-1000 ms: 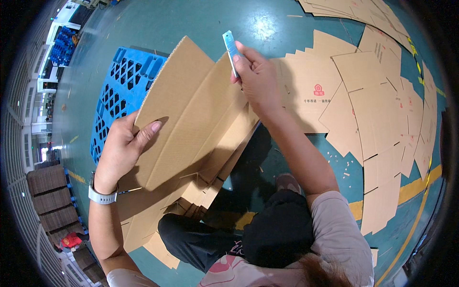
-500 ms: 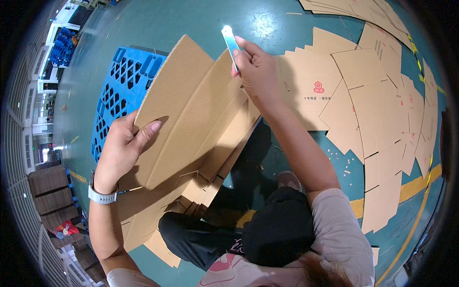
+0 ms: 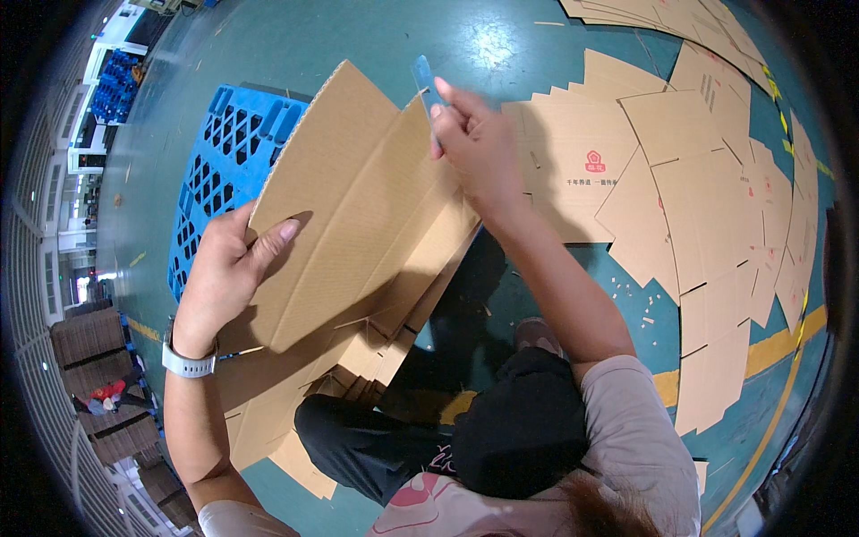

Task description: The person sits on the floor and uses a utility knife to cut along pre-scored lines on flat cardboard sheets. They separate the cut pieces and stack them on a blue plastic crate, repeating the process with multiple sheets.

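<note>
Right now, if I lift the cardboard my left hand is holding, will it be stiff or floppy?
The cardboard is probably fairly stiff, as its top reaches past the left hand without drooping. It may bend where it's creased, though. It's likely light for its size, being broad but thin.

A red emblem (image 3: 595, 162) tops a row of dark characters (image 3: 591, 183) near a cardboard sheet's (image 3: 559, 134) visible right edge.
</note>
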{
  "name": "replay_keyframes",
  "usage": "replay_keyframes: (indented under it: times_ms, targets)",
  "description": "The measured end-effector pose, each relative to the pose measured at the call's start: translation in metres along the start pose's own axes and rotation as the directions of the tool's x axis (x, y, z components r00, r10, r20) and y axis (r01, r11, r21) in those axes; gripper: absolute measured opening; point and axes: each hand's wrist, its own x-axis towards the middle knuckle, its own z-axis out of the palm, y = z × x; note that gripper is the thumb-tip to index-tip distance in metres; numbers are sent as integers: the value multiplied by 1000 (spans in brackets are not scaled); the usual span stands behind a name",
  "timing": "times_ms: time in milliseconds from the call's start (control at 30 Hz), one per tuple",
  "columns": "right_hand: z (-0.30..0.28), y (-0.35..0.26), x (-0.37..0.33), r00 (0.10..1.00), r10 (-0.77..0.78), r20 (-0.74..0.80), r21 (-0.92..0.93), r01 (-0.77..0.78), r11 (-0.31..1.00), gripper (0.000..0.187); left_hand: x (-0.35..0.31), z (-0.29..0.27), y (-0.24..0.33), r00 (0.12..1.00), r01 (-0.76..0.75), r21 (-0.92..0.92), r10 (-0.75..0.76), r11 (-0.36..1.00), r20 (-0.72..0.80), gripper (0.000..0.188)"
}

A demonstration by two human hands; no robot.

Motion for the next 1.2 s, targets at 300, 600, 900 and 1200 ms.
replay_keyframes:
  times_ms: [300, 600, 900, 1200]
  targets:
    - [-2, -2, -11, 1000, 4, 29, -71, -2, 997, 37, 1, 0, 2, 1000, 3, -12, -3, 1000, -9, 29]
    - [0, -5, -20, 998, 5, 56, -9, -5, 1000, 36, 3, -1, -4, 1000, -18, 8, 18, 1000, -20, 30]
    - [5, 0, -30, 993, 49, 110, 27, -53, 998, 38, 5, -2, -7, 1000, -4, -11, 4, 1000, -16, 30]
    - [0, -3, -36, 989, 44, 144, -26, -41, 999, 39, 6, -2, -6, 1000, -2, -8, 2, 1000, -14, 31]
